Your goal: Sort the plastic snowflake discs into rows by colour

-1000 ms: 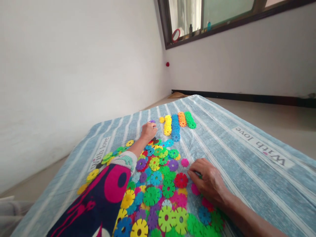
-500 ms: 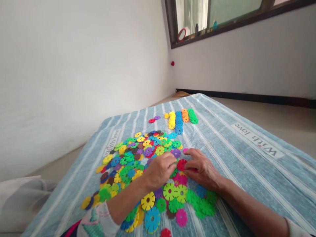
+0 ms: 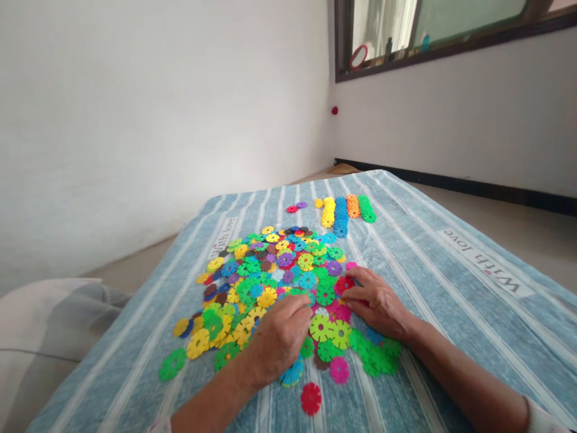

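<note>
A heap of flat, colourful plastic flower discs (image 3: pixel 270 270) lies on a blue striped sheet (image 3: pixel 451 313). My left hand (image 3: pixel 279 340) rests knuckles-up on the near side of the heap, its curled fingertips down among green and blue discs. My right hand (image 3: pixel 376 304) lies at the heap's right edge, thumb and forefinger closed around a red disc (image 3: pixel 344 284). Beyond the heap, sorted rows lie side by side: yellow (image 3: pixel 328 211), blue (image 3: pixel 341 218), orange (image 3: pixel 353 205) and green (image 3: pixel 366 208). A red and a purple disc (image 3: pixel 296 207) sit just left of them.
Stray discs lie near the front: a red one (image 3: pixel 311 398), a pink one (image 3: pixel 339 370), a green one (image 3: pixel 172 364). A pale cushion or cloth (image 3: pixel 45 337) lies off the sheet at left. White walls meet in the corner; a window sill (image 3: pixel 406 54) holds small items.
My left hand came back from the far rows to the near side of the heap. My right hand slid slightly toward the red disc. The view shifted left.
</note>
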`<action>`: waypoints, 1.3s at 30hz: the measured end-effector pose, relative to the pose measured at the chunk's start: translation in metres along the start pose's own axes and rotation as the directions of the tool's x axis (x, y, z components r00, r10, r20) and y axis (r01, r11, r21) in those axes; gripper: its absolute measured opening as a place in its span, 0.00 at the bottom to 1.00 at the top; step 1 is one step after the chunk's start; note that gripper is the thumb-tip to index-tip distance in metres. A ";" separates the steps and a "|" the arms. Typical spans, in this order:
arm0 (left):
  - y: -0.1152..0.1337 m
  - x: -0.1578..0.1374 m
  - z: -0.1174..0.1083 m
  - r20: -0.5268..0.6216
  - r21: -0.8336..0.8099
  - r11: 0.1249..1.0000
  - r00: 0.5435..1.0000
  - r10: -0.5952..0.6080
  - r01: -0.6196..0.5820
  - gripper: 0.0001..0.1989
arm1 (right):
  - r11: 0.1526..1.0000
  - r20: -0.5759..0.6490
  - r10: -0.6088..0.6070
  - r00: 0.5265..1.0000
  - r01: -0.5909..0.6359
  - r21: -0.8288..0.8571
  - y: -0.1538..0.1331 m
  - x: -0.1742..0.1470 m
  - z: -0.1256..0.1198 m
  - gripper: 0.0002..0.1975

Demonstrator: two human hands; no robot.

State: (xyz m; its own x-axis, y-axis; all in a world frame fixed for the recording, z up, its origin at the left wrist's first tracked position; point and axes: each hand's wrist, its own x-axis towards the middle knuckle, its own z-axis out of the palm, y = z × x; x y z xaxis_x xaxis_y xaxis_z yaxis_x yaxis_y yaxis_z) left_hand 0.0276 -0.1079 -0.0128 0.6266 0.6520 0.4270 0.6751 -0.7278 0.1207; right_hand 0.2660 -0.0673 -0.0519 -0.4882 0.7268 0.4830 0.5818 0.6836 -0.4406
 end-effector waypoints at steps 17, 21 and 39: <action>-0.003 -0.011 -0.002 -0.045 -0.004 0.996 0.995 -0.085 0.085 0.09 | 0.999 0.139 0.037 0.990 -0.035 -0.019 0.005 0.028 0.004 0.07; -0.005 -0.016 -0.002 -0.070 0.003 0.995 0.992 -0.102 0.102 0.10 | 1.000 0.172 0.009 0.985 -0.011 0.011 0.007 0.032 0.002 0.06; -0.005 -0.016 0.004 -0.134 -0.015 0.993 0.984 -0.118 0.117 0.10 | 0.999 -0.031 -0.032 0.999 0.033 0.025 0.002 0.019 0.006 0.05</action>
State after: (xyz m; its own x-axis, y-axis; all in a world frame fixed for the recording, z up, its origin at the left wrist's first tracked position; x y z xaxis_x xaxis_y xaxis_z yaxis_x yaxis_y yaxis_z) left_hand 0.0160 -0.1142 -0.0244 0.4846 0.6994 0.5255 0.7379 -0.6494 0.1838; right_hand 0.2542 -0.0523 -0.0481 -0.4861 0.7021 0.5204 0.5487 0.7086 -0.4435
